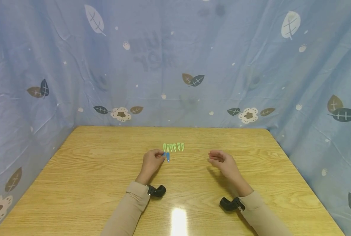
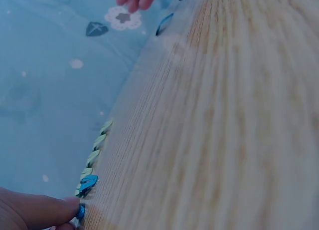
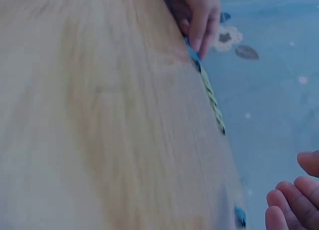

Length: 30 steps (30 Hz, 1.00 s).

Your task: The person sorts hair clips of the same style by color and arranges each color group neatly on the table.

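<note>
In the head view my left hand (image 1: 152, 163) pinches a blue hair clip (image 1: 164, 154) between thumb and fingertips, low at the tabletop. Just right of it lies another blue hair clip (image 1: 167, 157). Behind these two, several pale green hair clips (image 1: 174, 147) lie side by side in a row. My right hand (image 1: 226, 164) hovers over the table farther right, fingers loosely bent, holding nothing. Near the right hand, the left wrist view shows a blue hair clip (image 2: 164, 24) on the table, and the right wrist view shows a blue clip (image 3: 240, 217); the head view hides this spot.
The wooden table (image 1: 104, 170) ends at a blue patterned curtain (image 1: 163, 65) that also hangs along both sides. A bright light reflection (image 1: 179, 221) lies on the wood near the front. A black camera mount (image 1: 157, 191) sits on each wrist.
</note>
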Motion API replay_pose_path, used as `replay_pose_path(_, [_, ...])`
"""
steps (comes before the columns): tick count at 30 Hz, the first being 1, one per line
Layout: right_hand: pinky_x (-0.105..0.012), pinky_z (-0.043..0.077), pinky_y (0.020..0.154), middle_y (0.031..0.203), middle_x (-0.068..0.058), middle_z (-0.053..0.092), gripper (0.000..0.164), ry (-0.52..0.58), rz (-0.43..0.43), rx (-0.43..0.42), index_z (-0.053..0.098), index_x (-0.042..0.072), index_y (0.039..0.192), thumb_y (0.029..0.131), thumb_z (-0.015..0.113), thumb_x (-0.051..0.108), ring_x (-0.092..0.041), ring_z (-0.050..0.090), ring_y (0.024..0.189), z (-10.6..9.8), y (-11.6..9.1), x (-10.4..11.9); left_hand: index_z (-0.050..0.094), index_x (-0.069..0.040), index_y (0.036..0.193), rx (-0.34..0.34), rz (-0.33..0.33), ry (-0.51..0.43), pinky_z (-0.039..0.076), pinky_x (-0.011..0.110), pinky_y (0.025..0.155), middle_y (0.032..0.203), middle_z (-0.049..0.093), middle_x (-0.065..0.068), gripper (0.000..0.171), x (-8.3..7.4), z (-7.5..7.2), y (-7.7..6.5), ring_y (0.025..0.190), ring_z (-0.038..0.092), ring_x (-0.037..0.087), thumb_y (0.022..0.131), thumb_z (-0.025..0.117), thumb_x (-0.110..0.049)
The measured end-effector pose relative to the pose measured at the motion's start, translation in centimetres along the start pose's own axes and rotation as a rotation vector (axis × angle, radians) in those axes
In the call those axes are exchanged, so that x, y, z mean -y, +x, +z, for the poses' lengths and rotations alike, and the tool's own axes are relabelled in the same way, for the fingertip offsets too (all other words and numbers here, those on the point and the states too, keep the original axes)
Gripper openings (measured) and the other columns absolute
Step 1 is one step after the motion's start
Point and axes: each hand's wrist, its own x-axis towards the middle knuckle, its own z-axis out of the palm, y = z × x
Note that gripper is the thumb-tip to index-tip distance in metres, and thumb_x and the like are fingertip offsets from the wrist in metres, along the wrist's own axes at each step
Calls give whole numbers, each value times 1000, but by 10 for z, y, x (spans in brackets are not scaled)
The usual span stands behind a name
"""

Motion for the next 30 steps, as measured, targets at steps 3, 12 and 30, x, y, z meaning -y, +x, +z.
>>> replay_pose_path(3, [-17, 50, 83, 127, -24, 56, 44, -46, -4, -21, 51, -5, 129, 91, 63, 14, -37, 55, 116, -12, -5, -6, 71, 2, 95, 2, -4, 1, 51, 29, 66, 82, 67, 10, 15, -1, 0, 0, 74, 61, 18, 81, 71, -4])
replay_pose_path(12, [-10, 45, 83, 128, -21, 56, 44, -127, 38, -113, 50, -2, 131, 92, 61, 15, 0, 57, 102, -36, -17, -14, 71, 2, 95, -7, 7, 6, 51, 28, 65, 81, 68, 9, 15, 1, 1, 0, 74, 61, 17, 81, 71, -5])
replay_pose_path(30, [-8, 45, 76, 117, -22, 62, 38, -275, 67, -238, 56, -4, 123, 90, 65, 13, -33, 60, 108, -34, -20, -29, 72, 0, 96, 0, -14, 2, 49, 26, 66, 82, 67, 8, 15, 1, 2, 1, 74, 59, 16, 82, 71, -7])
